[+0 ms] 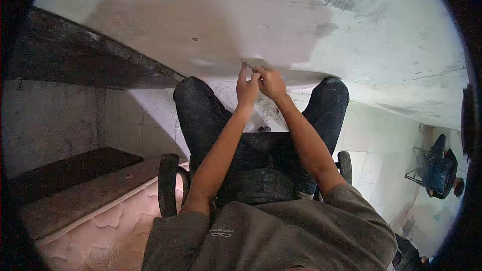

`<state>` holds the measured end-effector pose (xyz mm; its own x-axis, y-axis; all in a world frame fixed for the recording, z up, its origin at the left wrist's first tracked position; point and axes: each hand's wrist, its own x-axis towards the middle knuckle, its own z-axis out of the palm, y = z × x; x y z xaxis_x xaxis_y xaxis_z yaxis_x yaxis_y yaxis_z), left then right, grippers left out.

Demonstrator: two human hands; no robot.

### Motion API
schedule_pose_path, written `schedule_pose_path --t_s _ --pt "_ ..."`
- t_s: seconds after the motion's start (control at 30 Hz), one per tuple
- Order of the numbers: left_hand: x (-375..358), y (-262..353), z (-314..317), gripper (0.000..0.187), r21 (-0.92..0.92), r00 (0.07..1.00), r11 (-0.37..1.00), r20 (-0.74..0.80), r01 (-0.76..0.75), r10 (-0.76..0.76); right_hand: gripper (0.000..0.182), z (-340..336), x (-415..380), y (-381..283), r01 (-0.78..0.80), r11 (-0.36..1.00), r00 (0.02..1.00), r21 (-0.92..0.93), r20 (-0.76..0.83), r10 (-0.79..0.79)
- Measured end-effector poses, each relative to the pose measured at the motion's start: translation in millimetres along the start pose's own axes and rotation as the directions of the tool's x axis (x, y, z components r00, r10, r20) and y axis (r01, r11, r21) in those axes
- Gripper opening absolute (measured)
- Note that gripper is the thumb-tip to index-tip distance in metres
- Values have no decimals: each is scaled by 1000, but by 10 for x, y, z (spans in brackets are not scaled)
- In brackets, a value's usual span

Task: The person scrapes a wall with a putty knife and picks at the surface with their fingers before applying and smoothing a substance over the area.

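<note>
My left hand and my right hand reach out side by side and meet at the near edge of a worn white tabletop. Their fingertips pinch together on a small greyish object right at that edge. It is too small to identify. My left forefinger points up against the edge, and my right fingers curl beside it. Both forearms stretch over my lap in dark jeans. I sit on a chair with a black armrest on the left and another armrest on the right.
A dark beam or ledge runs along the left under the tabletop. A pink patterned mattress with a dark board on it lies at lower left. Another person sits by a wire frame at far right.
</note>
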<state>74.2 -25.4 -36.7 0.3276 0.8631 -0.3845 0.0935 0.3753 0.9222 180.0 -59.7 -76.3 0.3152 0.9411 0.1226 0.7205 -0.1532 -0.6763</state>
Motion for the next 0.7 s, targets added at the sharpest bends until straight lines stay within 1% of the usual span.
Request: schedule_pose_path --t_s 0.07,0.17,0.27,0.3,0.37,0.4,0.47,0.5,0.57,0.6,0.67,0.7 --pt "160 -214 -27 68 121 994 987 -8 -105 106 20 -3 -10 -18 -3 1000 1000 -3 4 3" --pt "159 -231 -36 69 83 995 992 19 -98 96 20 -55 1 -79 -24 1000 1000 -17 11 24" --pt "23 -65 -21 70 75 992 989 11 -129 129 22 -60 5 -66 10 999 1000 -33 20 -10" --pt "48 -104 -35 70 72 992 989 8 -128 128 23 -44 7 -53 21 1000 1000 -3 6 -21" --pt "99 -184 -62 70 69 998 997 54 -46 43 23 -3 -2 -30 32 999 999 25 -5 -32" --pt "56 -125 -59 70 66 998 997 52 -45 41 23 0 0 -44 27 999 999 19 -18 -26" --pt "-32 -5 -34 68 37 995 996 55 -86 84 23 -18 10 -55 22 1000 999 12 -34 -22" --pt "-9 -40 -35 68 36 995 996 55 -86 84 23 -26 11 -54 28 1000 999 11 -24 -28" --pt "41 -108 -39 70 113 990 984 16 -138 137 23 -28 16 -58 35 999 999 10 -14 -34" --pt "40 -105 -30 70 112 990 984 16 -139 138 23 -20 24 -49 29 1000 1000 -9 -10 -29" --pt "17 -98 -18 71 60 989 987 0 -147 147 23 -14 26 -41 24 999 1000 -28 -8 -24" --pt "11 -77 -24 71 60 989 987 0 -147 147 23 -11 27 -36 46 999 999 -1 -17 -46"
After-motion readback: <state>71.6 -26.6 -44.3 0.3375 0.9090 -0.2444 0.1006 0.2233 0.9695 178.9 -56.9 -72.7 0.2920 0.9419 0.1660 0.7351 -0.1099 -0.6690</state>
